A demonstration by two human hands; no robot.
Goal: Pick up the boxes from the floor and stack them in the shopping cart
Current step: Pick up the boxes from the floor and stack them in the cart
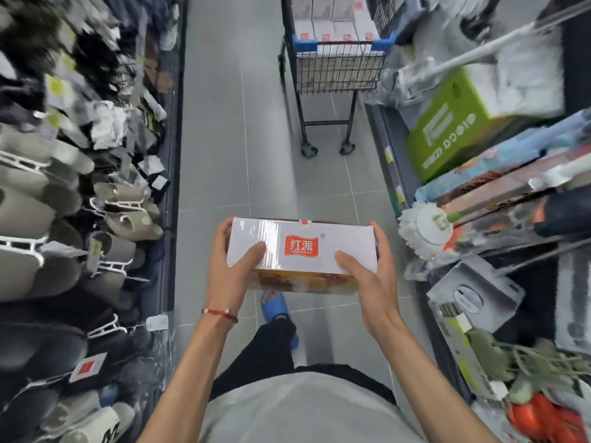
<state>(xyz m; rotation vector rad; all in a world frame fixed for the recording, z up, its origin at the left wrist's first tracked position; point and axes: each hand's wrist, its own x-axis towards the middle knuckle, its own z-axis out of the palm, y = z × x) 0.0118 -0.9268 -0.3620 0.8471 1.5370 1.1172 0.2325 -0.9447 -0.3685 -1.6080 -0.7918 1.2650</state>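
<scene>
Head camera is looking down a shop aisle, where grey and dark slippers [48, 219] are hanging on white hooks along the left rack. Next to that rack the grey tiled floor [217, 139] is running up the middle of the view. Just right of it, the left hand [228, 266] is gripping the left end of a white box [300, 247], its thumb lying on the top face and its fingers curling round the far edge, and a red string bracelet [220, 313] is sitting on that wrist. The box is being held level in the air in front of the person's body, clear of the floor, with a red logo on top and an orange printed side facing the camera. Below it a foot in a blue slipper [275, 305] is showing on the tiles. Well ahead, up the aisle, the shopping cart [339, 71] is standing with white boxes [335, 27] of the same kind stacked inside. The right hand [367, 276] is gripping the box's right end in the same way, thumb on top and fingers round the far side. Further right, a white mop head [422, 231] is sticking out from the shelves, and a green carton [447, 123] is resting higher up among blurred goods.
</scene>
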